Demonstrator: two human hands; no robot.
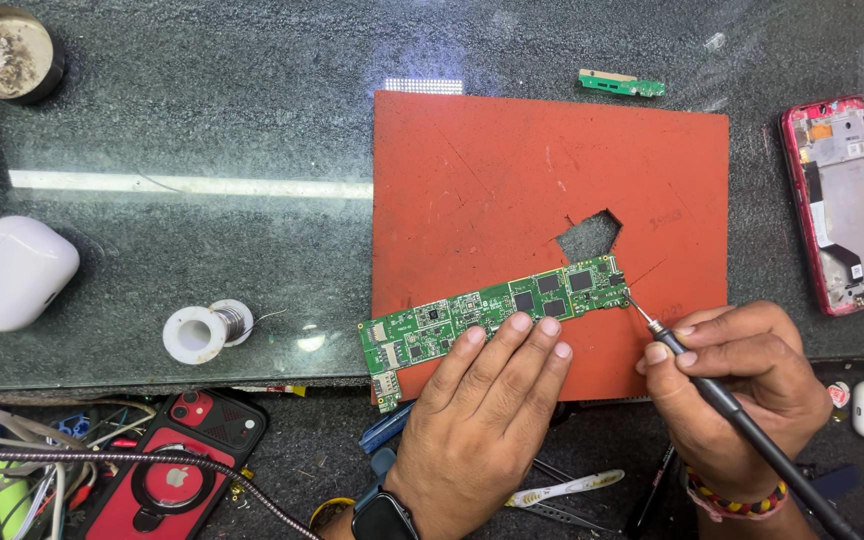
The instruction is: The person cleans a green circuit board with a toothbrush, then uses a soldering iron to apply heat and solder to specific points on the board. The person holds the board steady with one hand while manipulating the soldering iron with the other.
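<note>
Currently soldering at the board's end, as I judge it. Left hand (482,400) lies flat, fingers extended, pressing the green circuit board (492,310) onto the orange mat (472,180) on the desk (202,120). Right hand (727,380) is closed in a pen-style grip on the soldering iron (722,395), tip at the board's 3 o'clock corner. Board's long axis runs from 8 to 2 o'clock. Next move calls for a steady tip and firm hold-down.
</note>
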